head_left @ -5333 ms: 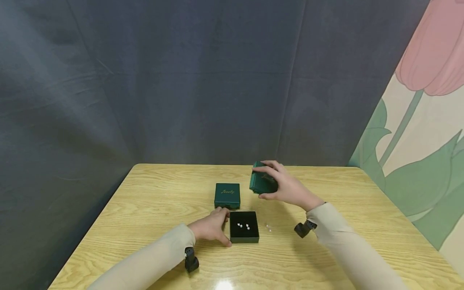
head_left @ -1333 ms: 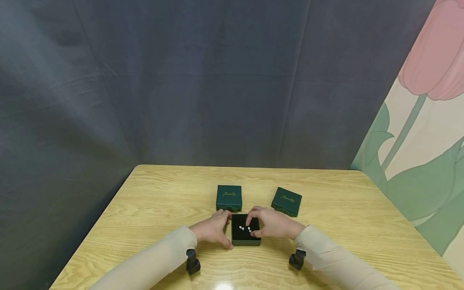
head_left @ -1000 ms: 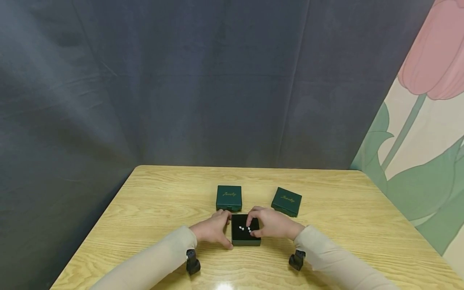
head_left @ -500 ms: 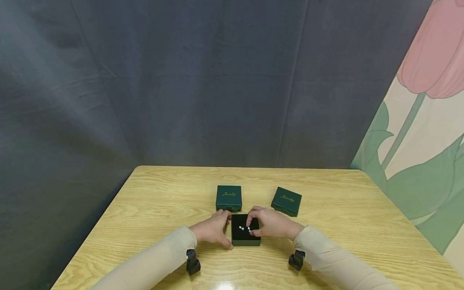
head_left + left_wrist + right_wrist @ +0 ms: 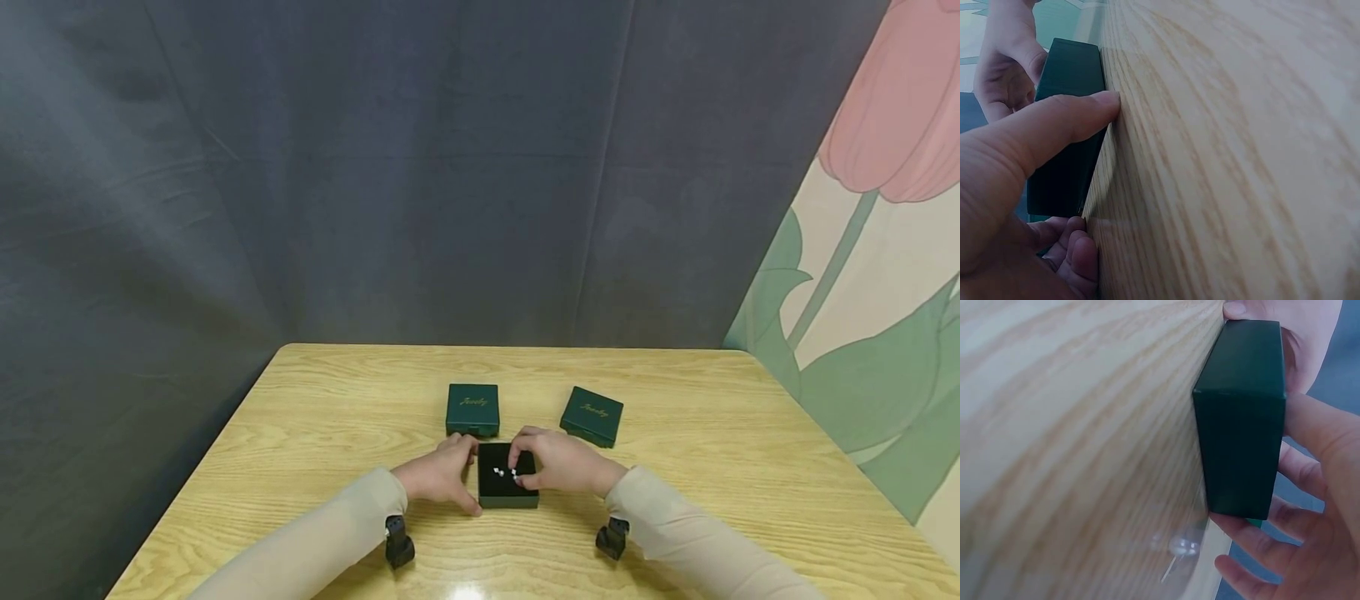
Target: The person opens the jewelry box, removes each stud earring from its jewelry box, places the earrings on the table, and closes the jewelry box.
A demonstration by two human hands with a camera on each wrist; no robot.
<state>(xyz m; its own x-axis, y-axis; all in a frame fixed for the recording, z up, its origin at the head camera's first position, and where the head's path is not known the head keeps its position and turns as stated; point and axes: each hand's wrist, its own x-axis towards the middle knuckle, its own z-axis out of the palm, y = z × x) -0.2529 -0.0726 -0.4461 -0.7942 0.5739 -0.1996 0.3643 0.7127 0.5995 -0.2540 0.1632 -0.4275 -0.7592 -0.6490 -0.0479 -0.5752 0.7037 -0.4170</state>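
Observation:
In the head view an open dark green jewelry box (image 5: pixel 509 502) with a black lining sits on the table, a pair of small pearl earrings inside. My left hand (image 5: pixel 438 473) holds the box by its left side, thumb at the front corner and fingers at the back corner. Over the box's right part is my right hand (image 5: pixel 562 462); its thumb and index finger pinch the right-hand earring (image 5: pixel 514 473). The other earring (image 5: pixel 498 472) lies just to the left, untouched. In the right wrist view the box's side wall (image 5: pixel 1241 450) hides the lining.
Behind the open box stands a closed green box (image 5: pixel 473 408) with gold lettering. A similar green lettered square (image 5: pixel 592 417) lies askew at the back right. Pearl earrings (image 5: pixel 1186 545) rest on the wooden table beside the box, hidden in the head view by my right hand.
My right hand has put the green lettered square down at the back right and come to the earring in the open box. Over the last second both hands stay almost still.

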